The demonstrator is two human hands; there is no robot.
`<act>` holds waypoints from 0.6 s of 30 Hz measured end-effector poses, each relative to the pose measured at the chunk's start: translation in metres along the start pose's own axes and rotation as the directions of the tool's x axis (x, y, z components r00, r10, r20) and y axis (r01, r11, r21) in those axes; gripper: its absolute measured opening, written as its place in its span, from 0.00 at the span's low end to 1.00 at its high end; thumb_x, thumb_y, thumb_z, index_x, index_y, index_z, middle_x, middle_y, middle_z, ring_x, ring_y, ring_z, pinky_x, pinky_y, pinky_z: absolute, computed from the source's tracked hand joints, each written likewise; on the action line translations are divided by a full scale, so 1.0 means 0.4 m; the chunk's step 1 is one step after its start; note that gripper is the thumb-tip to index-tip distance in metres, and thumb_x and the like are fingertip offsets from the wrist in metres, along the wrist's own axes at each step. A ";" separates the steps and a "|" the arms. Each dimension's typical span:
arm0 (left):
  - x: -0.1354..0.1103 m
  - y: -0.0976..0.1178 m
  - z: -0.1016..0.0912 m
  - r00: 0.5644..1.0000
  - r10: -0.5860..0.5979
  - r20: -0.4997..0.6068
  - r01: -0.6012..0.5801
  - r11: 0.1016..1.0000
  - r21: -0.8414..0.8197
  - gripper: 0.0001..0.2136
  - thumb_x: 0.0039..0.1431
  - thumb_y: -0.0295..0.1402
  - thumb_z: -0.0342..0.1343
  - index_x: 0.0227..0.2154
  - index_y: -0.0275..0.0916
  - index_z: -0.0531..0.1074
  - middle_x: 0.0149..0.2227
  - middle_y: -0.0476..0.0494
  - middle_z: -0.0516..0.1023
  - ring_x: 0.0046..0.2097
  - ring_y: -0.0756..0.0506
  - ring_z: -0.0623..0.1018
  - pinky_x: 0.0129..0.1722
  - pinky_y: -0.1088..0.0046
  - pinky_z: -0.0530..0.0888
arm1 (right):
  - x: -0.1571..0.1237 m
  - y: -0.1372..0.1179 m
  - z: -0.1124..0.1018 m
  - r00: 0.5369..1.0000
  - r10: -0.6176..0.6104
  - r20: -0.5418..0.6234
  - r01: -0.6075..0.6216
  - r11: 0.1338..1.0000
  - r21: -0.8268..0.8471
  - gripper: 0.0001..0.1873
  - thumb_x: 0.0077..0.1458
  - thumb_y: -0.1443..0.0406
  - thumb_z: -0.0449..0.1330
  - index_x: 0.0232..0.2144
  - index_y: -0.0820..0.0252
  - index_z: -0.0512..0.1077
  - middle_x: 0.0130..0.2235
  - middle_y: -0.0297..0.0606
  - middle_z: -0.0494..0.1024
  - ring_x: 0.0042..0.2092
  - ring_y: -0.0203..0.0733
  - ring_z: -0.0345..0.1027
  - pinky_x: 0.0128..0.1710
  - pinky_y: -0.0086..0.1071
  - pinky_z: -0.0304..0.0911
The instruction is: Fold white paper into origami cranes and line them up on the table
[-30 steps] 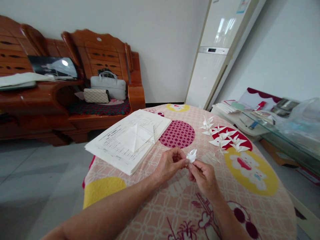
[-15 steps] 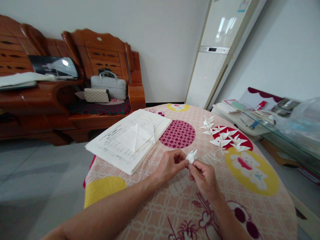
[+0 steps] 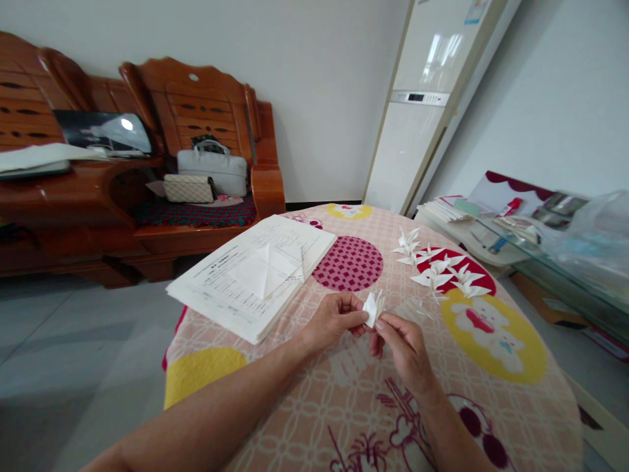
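A small folded white paper piece (image 3: pixel 373 307) is pinched between my two hands above the patterned tablecloth (image 3: pixel 363 406). My left hand (image 3: pixel 334 321) grips its left side with thumb and fingers closed. My right hand (image 3: pixel 403 347) pinches its lower right edge. Several finished white paper cranes (image 3: pixel 437 269) lie on the cloth beyond my right hand. A stack of printed sheets (image 3: pixel 246 282) with a folded white paper square (image 3: pixel 265 269) on top lies to the left.
A carved wooden bench (image 3: pixel 147 164) with a grey bag (image 3: pixel 212 169) stands behind the table. A tall white air conditioner (image 3: pixel 422 111) is in the corner. A glass-topped low table (image 3: pixel 521 236) with papers and plastic bags sits at the right.
The paper piece has been turned more upright between my fingers. Both hands stay in nearly the same place.
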State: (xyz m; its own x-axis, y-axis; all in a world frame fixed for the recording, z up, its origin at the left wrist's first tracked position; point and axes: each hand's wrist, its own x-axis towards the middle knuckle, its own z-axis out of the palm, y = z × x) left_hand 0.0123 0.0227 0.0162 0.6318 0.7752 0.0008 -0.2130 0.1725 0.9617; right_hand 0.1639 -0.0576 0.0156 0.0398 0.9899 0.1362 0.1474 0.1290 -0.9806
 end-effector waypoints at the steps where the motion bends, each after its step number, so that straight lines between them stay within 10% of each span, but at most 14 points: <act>1: 0.000 0.000 -0.001 1.000 -0.003 0.010 0.003 1.000 -0.007 0.13 0.48 0.38 0.65 0.27 0.32 0.70 0.24 0.46 0.76 0.23 0.53 0.73 0.26 0.78 0.69 | 0.000 -0.002 0.000 1.000 0.001 0.006 -0.001 1.000 0.005 0.18 0.62 0.58 0.52 0.23 0.59 0.69 0.21 0.34 0.71 0.24 0.37 0.64 0.26 0.30 0.58; 18: 0.001 -0.012 0.000 0.996 0.084 0.009 -0.084 0.990 0.113 0.12 0.50 0.37 0.63 0.27 0.32 0.69 0.23 0.48 0.73 0.23 0.53 0.71 0.24 0.78 0.68 | -0.002 0.001 0.000 1.000 -0.011 0.018 0.011 1.000 0.012 0.18 0.61 0.57 0.52 0.25 0.60 0.70 0.21 0.33 0.70 0.24 0.36 0.63 0.25 0.29 0.59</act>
State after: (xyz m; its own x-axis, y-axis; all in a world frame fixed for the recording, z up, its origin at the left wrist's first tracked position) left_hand 0.0137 0.0221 0.0116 0.6181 0.7816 0.0839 -0.1803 0.0371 0.9829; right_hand 0.1639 -0.0581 0.0150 0.0203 0.9893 0.1447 0.1355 0.1406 -0.9807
